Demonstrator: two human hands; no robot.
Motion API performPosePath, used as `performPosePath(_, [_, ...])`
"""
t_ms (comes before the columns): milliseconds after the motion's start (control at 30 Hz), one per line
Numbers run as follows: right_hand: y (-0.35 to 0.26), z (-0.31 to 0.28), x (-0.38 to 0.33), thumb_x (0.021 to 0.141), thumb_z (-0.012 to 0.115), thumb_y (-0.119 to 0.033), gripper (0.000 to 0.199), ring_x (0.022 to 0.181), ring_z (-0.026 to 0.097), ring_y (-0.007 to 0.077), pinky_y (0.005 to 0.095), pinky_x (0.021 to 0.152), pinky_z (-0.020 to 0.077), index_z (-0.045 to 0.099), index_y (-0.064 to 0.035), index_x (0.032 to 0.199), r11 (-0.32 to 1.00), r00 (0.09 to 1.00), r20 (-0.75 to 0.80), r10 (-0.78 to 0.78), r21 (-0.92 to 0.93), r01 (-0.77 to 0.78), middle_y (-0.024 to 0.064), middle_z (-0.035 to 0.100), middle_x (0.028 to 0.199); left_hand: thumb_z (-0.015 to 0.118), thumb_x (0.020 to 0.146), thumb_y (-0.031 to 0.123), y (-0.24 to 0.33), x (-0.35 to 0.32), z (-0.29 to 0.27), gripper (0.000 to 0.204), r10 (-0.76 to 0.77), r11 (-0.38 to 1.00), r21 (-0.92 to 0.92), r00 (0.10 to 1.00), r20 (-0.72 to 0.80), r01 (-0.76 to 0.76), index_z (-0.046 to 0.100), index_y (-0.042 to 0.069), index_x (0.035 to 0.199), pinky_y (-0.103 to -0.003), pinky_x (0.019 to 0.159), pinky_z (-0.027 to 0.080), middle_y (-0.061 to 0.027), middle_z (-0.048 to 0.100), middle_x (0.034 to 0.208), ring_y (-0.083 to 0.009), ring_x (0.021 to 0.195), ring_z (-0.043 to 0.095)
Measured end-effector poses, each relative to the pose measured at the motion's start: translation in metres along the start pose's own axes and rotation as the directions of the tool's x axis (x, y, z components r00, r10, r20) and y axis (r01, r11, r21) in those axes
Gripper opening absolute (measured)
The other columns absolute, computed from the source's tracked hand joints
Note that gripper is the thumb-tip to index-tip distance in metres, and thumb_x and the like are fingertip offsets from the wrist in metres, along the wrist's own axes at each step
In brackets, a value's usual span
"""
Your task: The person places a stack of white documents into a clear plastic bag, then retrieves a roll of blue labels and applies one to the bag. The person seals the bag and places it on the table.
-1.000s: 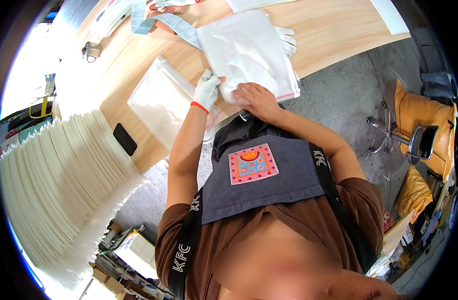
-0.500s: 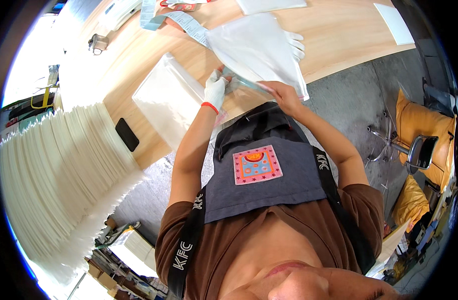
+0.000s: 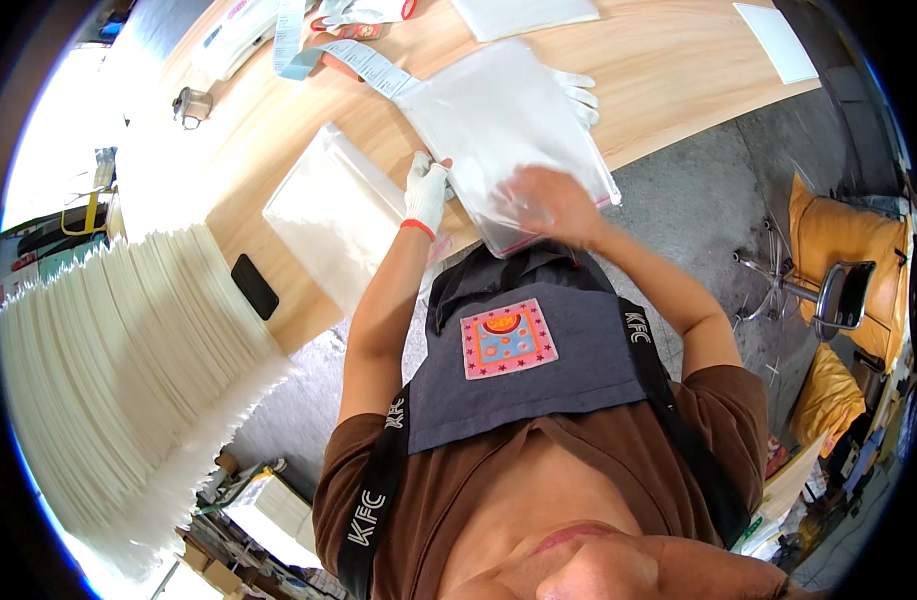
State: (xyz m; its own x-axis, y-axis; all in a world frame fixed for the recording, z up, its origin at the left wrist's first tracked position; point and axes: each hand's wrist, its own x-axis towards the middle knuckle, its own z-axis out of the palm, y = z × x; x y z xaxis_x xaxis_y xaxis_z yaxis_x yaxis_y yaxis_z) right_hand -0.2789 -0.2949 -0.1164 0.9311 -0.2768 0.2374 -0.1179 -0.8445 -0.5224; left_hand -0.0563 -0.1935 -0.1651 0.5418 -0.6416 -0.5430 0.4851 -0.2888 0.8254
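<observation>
A stack of clear plastic bags lies slanted across the table's near edge, its lower end reaching toward my apron. My left hand, in a white glove with a red cuff and bare fingertips, is closed at the left edge of the stack. Above the stack's lower part is my bare right hand; motion smears its fingers. A strip of printed labels runs from the far left to the stack's upper left corner. Left of my gloved hand lies another pile of clear bags.
A tall pile of white sheets rises at the left, beside a black phone. A white glove sticks out behind the bags. Farther off are a metal cup, another glove and a white panel. A chair stands right.
The lifted clear bag now lies flat on the stack, its lower end nearer to me. My right hand has moved left and down over it. The left hand has shifted slightly down.
</observation>
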Motion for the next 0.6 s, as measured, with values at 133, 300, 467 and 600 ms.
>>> performPosePath(133, [0.06,-0.013,0.014,0.08,0.057,-0.042,0.053,0.109,0.047,0.0325,0.0435,0.09,0.0378,0.046,-0.0099,0.121,0.816,0.818,-0.226,0.53,-0.128,-0.564,0.0135,0.051,0.12,0.053,0.083,0.01,-0.006,0.005,0.001,0.018,0.037,0.999,0.02,0.999,-0.036,-0.036,0.048,0.007,0.1,-0.024,0.054,0.044,-0.0009,0.054,0.082,-0.0099,0.065,0.051])
performPosePath(300, [0.065,-0.002,0.016,0.08,0.057,-0.041,0.053,0.108,0.047,0.0353,0.0473,0.087,0.038,0.045,-0.0091,0.122,0.762,0.779,-0.182,0.601,-0.166,-0.626,0.013,0.051,0.12,0.047,0.082,0.003,0.001,0.002,0.002,0.015,0.008,0.97,0.245,0.999,-0.045,0.003,0.045,0.004,0.097,-0.034,0.071,0.053,-0.0091,0.053,0.096,-0.0193,0.085,0.058])
performPosePath(467, [0.069,-0.003,0.012,0.08,0.057,-0.039,0.052,0.106,0.048,0.0349,0.0488,0.086,0.0383,0.045,-0.0102,0.122,0.783,0.822,-0.222,0.524,-0.255,-0.568,0.0132,0.052,0.117,0.04,0.081,-0.001,0.002,0.001,0.005,0.02,0.0,0.987,0.161,0.999,-0.05,0.008,0.046,0.005,0.1,-0.035,0.071,0.054,-0.0104,0.052,0.098,-0.0198,0.086,0.057])
performPosePath(600, [0.072,-0.01,0.005,0.08,0.059,-0.033,0.048,0.101,0.05,0.0341,0.0458,0.084,0.0407,0.047,-0.0115,0.12,0.763,0.756,-0.281,0.591,-0.11,-0.637,0.0145,0.055,0.109,0.05,0.081,0.003,-0.002,0.003,0.007,0.013,0.043,0.994,0.103,0.994,-0.099,-0.033,0.047,0.004,0.094,-0.025,0.052,0.045,-0.0025,0.053,0.078,-0.0093,0.059,0.048])
